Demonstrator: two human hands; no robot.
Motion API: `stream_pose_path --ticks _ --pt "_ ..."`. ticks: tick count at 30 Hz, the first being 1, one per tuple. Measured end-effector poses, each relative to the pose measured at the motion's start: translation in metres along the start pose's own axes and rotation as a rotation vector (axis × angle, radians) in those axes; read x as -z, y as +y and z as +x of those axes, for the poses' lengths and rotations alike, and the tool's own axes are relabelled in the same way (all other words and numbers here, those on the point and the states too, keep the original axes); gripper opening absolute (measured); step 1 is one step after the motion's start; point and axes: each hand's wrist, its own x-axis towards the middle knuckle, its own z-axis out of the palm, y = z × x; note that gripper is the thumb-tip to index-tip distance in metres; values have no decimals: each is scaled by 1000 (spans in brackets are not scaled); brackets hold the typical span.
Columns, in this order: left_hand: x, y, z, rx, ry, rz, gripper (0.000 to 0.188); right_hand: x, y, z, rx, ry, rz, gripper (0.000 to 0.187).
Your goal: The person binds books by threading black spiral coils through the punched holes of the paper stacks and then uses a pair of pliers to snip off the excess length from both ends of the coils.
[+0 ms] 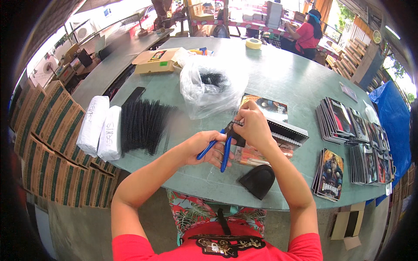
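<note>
My left hand grips a pair of blue-handled pliers, its handles spread apart. The dark jaws point up and meet the fingertips of my right hand. Those fingers are pinched together by a short stretch of black spiral coil; exactly what they hold is partly hidden. Behind and right of my right hand lie a spiral-bound book with an illustrated cover and a stack of bound books seen at their coiled edges. Below my hands are orange-toned booklets and a black rounded pad.
Loose black coils lie left, beside white wrapped bundles. A clear plastic bag holds more coils. Stacks of finished-looking books line the right side. Beyond are a cardboard box, yellow tape and a seated person.
</note>
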Motion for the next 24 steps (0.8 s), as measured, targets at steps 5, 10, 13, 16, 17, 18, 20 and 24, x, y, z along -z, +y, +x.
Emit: stream_pose_path --ticks 5,10,13,16,17,18,20,24 --pt "0 -8 8 -540 597 1558 37 -12 10 0 91 88 -51 23" --pt "21 -8 5 -282 351 815 41 12 4 65 98 -51 -1 43" --pt "34 -11 14 -314 392 1037 42 28 13 109 156 -2 11 54" --pt "75 -37 12 -485 532 1441 44 45 2 86 146 81 -184 57" --pt "87 -55 7 -558 581 1567 45 44 6 59 137 115 -174 60" --pt "87 -68 0 -498 659 1619 47 41 6 24 90 126 -255 62" --pt "87 -91 -2 -517 746 1748 49 23 13 -47 71 198 -476 66" --pt "104 -92 11 -570 656 1792 49 -11 37 -123 259 291 -580 52"
